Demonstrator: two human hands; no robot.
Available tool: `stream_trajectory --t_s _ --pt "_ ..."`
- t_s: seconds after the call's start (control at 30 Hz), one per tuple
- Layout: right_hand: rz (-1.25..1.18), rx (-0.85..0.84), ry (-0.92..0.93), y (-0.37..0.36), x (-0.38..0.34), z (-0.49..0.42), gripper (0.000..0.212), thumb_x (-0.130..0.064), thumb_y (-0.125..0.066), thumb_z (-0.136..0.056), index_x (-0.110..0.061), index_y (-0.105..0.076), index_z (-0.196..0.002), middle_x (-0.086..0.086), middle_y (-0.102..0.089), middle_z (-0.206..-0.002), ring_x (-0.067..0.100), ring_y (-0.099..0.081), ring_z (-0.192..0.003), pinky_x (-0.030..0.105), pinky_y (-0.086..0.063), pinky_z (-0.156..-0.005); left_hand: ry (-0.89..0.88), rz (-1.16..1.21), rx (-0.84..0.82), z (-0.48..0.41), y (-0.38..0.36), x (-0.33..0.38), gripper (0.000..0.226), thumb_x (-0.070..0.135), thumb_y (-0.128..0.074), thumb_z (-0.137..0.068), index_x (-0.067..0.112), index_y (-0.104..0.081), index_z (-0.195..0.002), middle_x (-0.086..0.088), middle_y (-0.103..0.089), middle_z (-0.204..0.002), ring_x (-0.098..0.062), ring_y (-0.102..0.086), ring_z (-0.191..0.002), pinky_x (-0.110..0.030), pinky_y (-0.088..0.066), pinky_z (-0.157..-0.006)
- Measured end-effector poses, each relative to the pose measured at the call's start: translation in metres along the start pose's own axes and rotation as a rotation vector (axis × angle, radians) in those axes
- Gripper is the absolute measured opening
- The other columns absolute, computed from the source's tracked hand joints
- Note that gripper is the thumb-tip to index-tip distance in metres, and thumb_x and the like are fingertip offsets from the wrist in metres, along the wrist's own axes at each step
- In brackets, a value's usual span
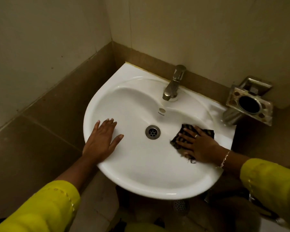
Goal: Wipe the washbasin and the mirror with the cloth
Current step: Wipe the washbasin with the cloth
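A white washbasin (137,166) is fixed in the corner of two tiled walls, with a metal drain (152,132) at its middle. My right hand (197,146) presses flat, fingers spread, on a dark striped cloth (206,132) against the basin's right inner slope. My left hand (101,139) rests flat and empty on the basin's left rim, fingers apart. No mirror is in view.
A steel tap (174,83) stands at the basin's back edge. A metal wall holder with a round cup (249,104) hangs just right of the basin. Tiled walls close in on the left and behind. A floor drain (180,205) lies below the basin.
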State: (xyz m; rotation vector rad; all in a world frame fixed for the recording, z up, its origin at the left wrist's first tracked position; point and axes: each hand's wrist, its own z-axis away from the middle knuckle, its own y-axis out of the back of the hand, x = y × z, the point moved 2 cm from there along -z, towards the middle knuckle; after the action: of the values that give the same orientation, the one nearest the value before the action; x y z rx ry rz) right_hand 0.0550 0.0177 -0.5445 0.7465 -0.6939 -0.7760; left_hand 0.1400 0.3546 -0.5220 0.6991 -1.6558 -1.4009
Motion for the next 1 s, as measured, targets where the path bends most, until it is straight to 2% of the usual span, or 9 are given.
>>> stream_trajectory --t_s 0.17,0.23,0.37,0.53,0.7,0.77,0.87,0.93,1.0 --pt "0.354 0.010 0.126 0.015 0.028 -0.031 0.055 -0.045 -0.050 -0.081 -0.022 -0.052 -0.131 0.004 -0.048 -0.140 0.028 -0.029 -0.137 0.049 0.016 -0.113 -0.006 -0.002 -0.006 0.002 0.001 0.000 0.089 0.067 -0.002 -0.086 0.003 -0.042 -0.133 -0.017 -0.043 -0.139 -0.026 -0.034 -0.133 -0.033 -0.004 -0.112" --pt "0.474 0.048 0.127 0.020 0.034 -0.046 0.065 -0.042 -0.058 -0.081 -0.024 -0.037 -0.140 0.001 -0.031 -0.150 0.024 -0.004 -0.139 0.051 0.025 -0.107 -0.010 -0.004 -0.011 0.002 0.001 0.000 0.087 0.066 -0.003 -0.087 0.003 -0.043 -0.132 -0.017 -0.045 -0.138 -0.027 -0.036 -0.132 -0.033 -0.005 -0.111" --pt "0.667 0.252 0.085 0.044 0.038 -0.070 0.080 -0.034 -0.072 -0.071 -0.023 -0.036 -0.141 0.000 -0.018 -0.153 0.021 0.001 -0.140 0.053 0.011 -0.113 -0.006 0.012 -0.012 0.001 0.000 0.001 0.088 0.067 -0.004 -0.086 0.003 -0.043 -0.132 -0.016 -0.044 -0.139 -0.026 -0.036 -0.132 -0.033 -0.006 -0.111" --pt "0.712 0.340 0.069 0.064 0.027 -0.096 0.071 -0.020 -0.073 -0.073 -0.020 -0.042 -0.137 0.003 -0.031 -0.151 0.021 -0.027 -0.140 0.053 -0.005 -0.114 -0.009 0.006 -0.012 0.002 0.001 0.002 0.088 0.067 -0.004 -0.086 0.003 -0.043 -0.132 -0.016 -0.045 -0.138 -0.026 -0.036 -0.132 -0.033 -0.006 -0.111" --pt "0.714 0.344 0.036 0.055 0.019 -0.097 0.065 -0.020 -0.048 -0.089 -0.017 -0.018 -0.147 0.009 -0.013 -0.156 0.025 -0.010 -0.144 0.052 0.003 -0.109 -0.005 -0.014 -0.029 0.002 0.000 0.001 0.089 0.068 -0.003 -0.085 0.004 -0.041 -0.134 -0.015 -0.045 -0.139 -0.026 -0.035 -0.133 -0.034 -0.006 -0.112" --pt "0.634 0.364 0.008 0.052 0.022 -0.084 0.061 -0.013 -0.041 -0.082 -0.016 -0.032 -0.143 0.007 -0.026 -0.153 0.023 -0.022 -0.141 0.051 0.002 -0.115 -0.004 -0.021 -0.037 0.002 -0.001 0.001 0.090 0.068 -0.002 -0.085 0.004 -0.041 -0.134 -0.015 -0.045 -0.138 -0.026 -0.035 -0.133 -0.035 -0.007 -0.112" --pt "0.443 0.350 0.131 0.029 0.020 -0.066 0.057 -0.011 -0.056 -0.064 -0.012 -0.062 -0.120 0.010 -0.056 -0.131 0.026 -0.052 -0.123 0.044 0.002 -0.115 0.000 -0.023 -0.035 0.002 -0.002 0.002 0.091 0.069 -0.001 -0.084 0.004 -0.040 -0.134 -0.015 -0.044 -0.139 -0.026 -0.034 -0.133 -0.035 -0.007 -0.113" --pt "0.336 0.272 0.124 0.013 0.015 -0.056 0.050 -0.024 -0.066 -0.066 -0.013 -0.066 -0.115 0.013 -0.062 -0.123 0.029 -0.058 -0.115 0.042 0.008 -0.114 0.002 -0.027 -0.032 0.002 -0.001 0.002 0.092 0.070 0.000 -0.083 0.005 -0.039 -0.135 -0.015 -0.043 -0.140 -0.025 -0.033 -0.134 -0.035 -0.006 -0.113" --pt "0.135 0.206 0.080 0.008 0.004 -0.049 0.053 -0.041 -0.046 -0.079 -0.014 -0.061 -0.122 0.016 -0.058 -0.128 0.030 -0.055 -0.119 0.041 0.011 -0.114 0.000 -0.026 -0.036 0.002 -0.001 0.002 0.095 0.071 0.002 -0.081 0.005 -0.038 -0.136 -0.014 -0.042 -0.141 -0.024 -0.032 -0.135 -0.035 -0.005 -0.113"
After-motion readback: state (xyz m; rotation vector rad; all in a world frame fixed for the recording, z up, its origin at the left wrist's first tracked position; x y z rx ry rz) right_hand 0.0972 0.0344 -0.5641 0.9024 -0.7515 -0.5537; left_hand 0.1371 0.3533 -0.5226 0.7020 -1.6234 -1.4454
